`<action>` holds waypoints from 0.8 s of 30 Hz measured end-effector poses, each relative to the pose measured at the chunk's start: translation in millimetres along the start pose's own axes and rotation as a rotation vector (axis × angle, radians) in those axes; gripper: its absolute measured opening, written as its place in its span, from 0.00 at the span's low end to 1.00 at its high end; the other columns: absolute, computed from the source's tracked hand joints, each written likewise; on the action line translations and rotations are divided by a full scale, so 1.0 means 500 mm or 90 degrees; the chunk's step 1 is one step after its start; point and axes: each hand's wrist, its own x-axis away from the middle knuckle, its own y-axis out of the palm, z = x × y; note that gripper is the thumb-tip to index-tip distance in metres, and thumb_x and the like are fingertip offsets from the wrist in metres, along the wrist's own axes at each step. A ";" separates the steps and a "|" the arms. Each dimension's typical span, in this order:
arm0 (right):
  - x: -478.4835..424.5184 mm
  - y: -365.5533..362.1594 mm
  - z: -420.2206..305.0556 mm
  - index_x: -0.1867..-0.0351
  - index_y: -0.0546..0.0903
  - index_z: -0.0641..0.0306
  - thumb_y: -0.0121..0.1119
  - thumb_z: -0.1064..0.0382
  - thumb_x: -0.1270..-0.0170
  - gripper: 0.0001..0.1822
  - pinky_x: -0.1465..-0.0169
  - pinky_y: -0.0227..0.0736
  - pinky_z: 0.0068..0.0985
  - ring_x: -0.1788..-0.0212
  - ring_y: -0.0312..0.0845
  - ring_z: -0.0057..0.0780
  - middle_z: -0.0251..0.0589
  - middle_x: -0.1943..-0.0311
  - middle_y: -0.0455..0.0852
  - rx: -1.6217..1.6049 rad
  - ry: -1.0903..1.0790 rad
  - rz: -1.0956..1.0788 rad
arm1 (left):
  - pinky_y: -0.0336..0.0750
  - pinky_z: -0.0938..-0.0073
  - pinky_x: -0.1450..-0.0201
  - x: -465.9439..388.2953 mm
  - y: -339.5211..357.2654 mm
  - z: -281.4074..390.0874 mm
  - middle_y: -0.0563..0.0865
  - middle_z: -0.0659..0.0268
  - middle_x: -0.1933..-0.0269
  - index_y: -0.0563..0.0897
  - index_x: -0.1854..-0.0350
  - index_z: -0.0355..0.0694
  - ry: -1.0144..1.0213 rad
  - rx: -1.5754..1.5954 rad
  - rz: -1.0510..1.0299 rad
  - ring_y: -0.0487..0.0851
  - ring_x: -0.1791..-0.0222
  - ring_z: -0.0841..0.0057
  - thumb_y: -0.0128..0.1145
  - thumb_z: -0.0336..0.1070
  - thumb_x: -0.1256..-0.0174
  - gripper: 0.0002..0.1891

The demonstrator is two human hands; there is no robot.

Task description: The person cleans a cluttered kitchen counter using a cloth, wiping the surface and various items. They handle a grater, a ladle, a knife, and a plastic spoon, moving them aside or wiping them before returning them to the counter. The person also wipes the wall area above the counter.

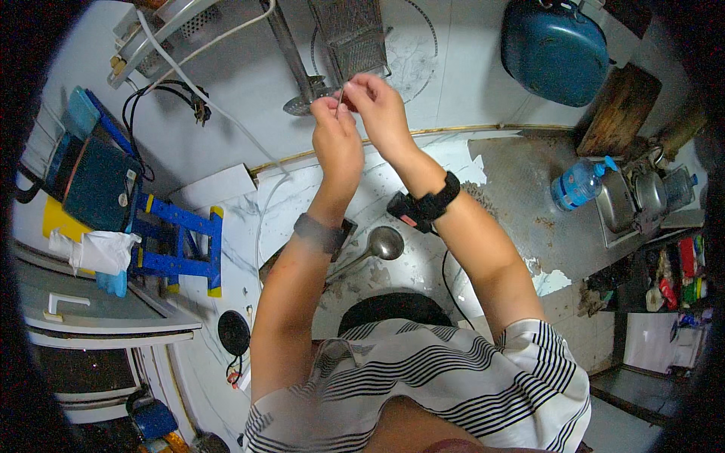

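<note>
Both hands are raised close together in front of the wall. My left hand [338, 133] pinches a thin, narrow metal piece [341, 97] between thumb and fingers. The fingertips of my right hand [378, 107] grip the same piece from above; what it belongs to is too small to tell. Just behind the hands, a perforated metal skimmer [298, 106] and a wire mesh rack [354, 39] hang against the wall. Below my forearms, a steel ladle [387, 243] lies on the marble-patterned counter. Each wrist wears a black strap with a small device.
A blue pan [555, 54] hangs at upper right above a wooden cutting board [620, 110]. A plastic bottle [576, 186] stands beside the sink [613, 206]. At left are a blue folding stool [181, 243] and a black cable with plug [199, 107]. A white cable crosses the counter.
</note>
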 end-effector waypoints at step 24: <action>-0.241 -0.001 -0.076 0.71 0.77 0.71 0.53 0.62 0.43 0.11 0.64 0.72 0.46 0.69 0.77 0.58 0.60 0.75 0.81 0.582 -0.229 0.158 | 0.70 0.58 0.47 -0.257 0.035 -0.061 0.76 0.50 0.49 0.67 0.38 0.38 0.275 -0.250 -0.029 0.75 0.49 0.52 0.47 0.25 0.43 0.26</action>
